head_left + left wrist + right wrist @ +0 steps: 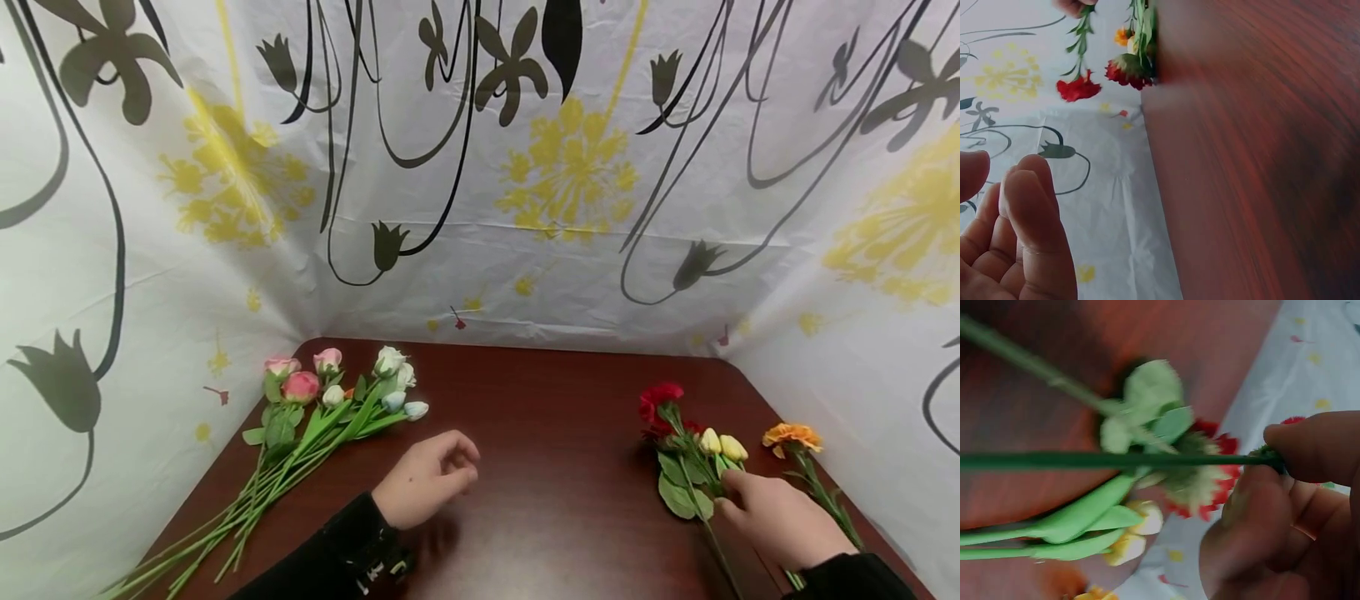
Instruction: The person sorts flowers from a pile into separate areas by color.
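Observation:
My right hand [783,512] pinches the green stem [1116,460] of a red carnation [1079,87] between thumb and fingers. Below that stem, the right wrist view shows a second red flower [1229,450], a leafy stem [1154,387] and yellow tulips [1129,544]. Beyond my right hand, an orange flower [792,435] lies near the table's right edge. My left hand [431,479] hovers over the middle of the table, fingers loosely curled with nothing in them.
On the left of the dark red-brown table [525,417] lies a bunch of long-stemmed flowers: pink roses [302,387], white roses [390,362] and pale tulips [416,410]. A white patterned sheet [450,292] hangs around the table's back and sides.

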Available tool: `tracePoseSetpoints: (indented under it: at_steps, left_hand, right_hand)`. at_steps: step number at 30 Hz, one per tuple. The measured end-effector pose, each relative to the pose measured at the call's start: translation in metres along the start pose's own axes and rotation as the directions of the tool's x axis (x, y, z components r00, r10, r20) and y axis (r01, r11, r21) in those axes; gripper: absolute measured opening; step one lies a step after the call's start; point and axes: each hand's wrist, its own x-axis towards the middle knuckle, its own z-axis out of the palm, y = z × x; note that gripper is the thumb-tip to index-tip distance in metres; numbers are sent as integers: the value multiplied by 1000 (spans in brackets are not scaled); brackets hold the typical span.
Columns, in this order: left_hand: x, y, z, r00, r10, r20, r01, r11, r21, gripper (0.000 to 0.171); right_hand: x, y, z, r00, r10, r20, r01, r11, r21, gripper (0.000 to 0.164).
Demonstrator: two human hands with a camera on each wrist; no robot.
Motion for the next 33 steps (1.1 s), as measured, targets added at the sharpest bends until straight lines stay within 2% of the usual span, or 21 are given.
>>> tracePoseSetpoints:
  at_steps: [2,6,10,16,20,26,33]
  left_hand:
    - [-1,-3,-1,1000,-1,-6,1,1000,1,13]
    - [-1,-8,-3,1000,-8,-10,8,1000,-7,14]
    - [-3,-12,-7,1000,-19,-11,19,1000,-7,14]
    - [-4,-16,-15,999,-43,-4,43,999,-24,15]
    - [-4,-17,-19,999,-45,-7,44,999,-10,15]
    - [-4,-22,-21,999,-49,-4,49,999,9,14]
    - [-7,-26,-22,999,-48,-3,48,999,21,13]
  right_hand:
    - [5,5,8,999,34,31,-34,999,2,21]
    - [14,10,23,998,46,52,-44,998,-40,17]
    - [22,10,34,997,35,73,-29,996,-82,15]
    - [28,12,48,991,21,136,-11,997,-75,12]
    - [29,14,51,985,42,166,-34,998,-51,12]
    - [24,13,50,984,82,156,-85,996,11,20]
    - [22,14,51,982,117,151,-124,992,38,28]
